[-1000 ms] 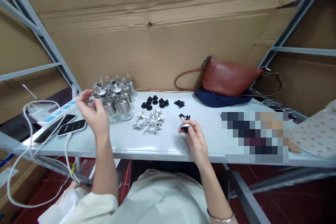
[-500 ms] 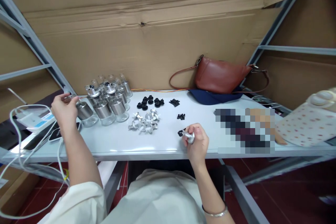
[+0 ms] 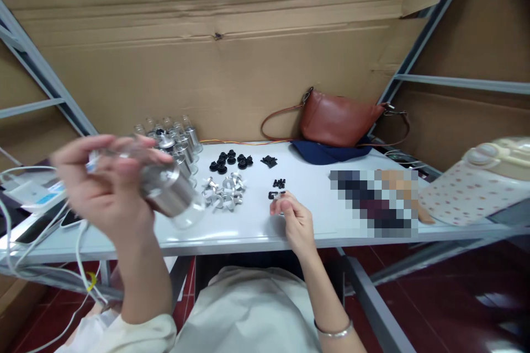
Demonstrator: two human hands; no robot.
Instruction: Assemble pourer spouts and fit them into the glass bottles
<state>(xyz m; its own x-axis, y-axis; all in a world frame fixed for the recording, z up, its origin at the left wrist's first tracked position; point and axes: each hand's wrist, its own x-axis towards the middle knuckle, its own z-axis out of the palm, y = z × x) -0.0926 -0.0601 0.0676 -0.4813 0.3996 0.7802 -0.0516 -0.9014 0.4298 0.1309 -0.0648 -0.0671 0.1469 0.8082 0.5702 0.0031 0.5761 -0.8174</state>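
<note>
My left hand (image 3: 111, 187) is closed round the neck of a glass bottle (image 3: 171, 193) with a brushed metal sleeve. The bottle is raised and tilted, its clear base pointing right and down. In my right hand (image 3: 295, 220), low over the front of the table, the fingers pinch a metal pour spout with a black tip (image 3: 275, 195); the fingers hide most of it. Behind my left hand stand several similar bottles (image 3: 191, 135), at least one topped with a metal spout. Silver stopper-like parts (image 3: 226, 193) lie in a heap between my hands.
Black caps (image 3: 231, 161), flat black pieces (image 3: 269, 161) and tiny black parts (image 3: 279, 183) lie in groups on the white table (image 3: 256, 231). A brown bag (image 3: 339, 121) rests on a navy cap at the back. A dotted flask (image 3: 459, 193) lies right; white cables (image 3: 80, 253) hang left.
My left hand has lifted a bottle from the front of the group and brought it nearer, tilted. My right hand has turned, and the spout's metal body is now mostly hidden by its fingers.
</note>
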